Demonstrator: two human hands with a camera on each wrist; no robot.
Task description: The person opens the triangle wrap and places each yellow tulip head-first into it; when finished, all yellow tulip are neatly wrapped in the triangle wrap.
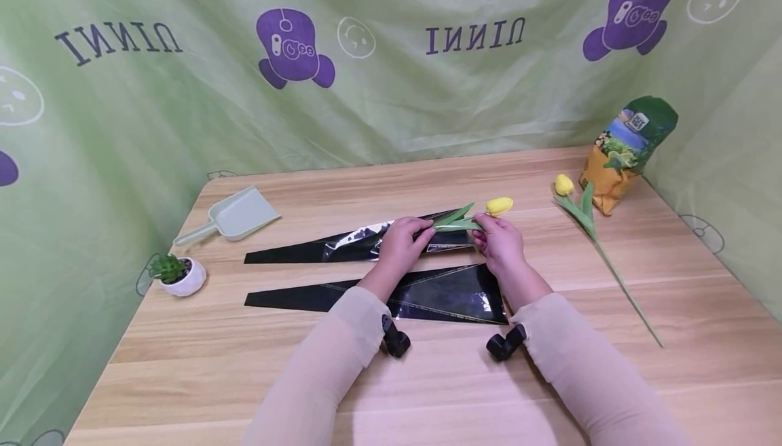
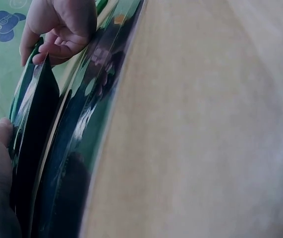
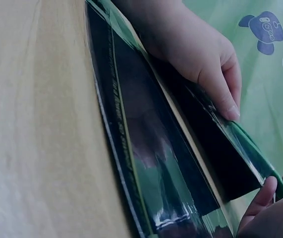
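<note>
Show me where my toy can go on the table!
Try the bare wood between the potted plant and left sleeve, or right of the lying tulip. It's crowded mid-table, where the left hand and right hand hold another tulip over the far black wrapper, beside the near one.

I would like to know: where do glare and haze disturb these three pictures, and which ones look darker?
Head view: bright and mostly clear, with white glare on the far black sleeve and a small bright spot on the near black sleeve; left wrist view: darker, with soft, hazy grain on the table; right wrist view: also darker, pale glare at the near sleeve's lower end.
</note>
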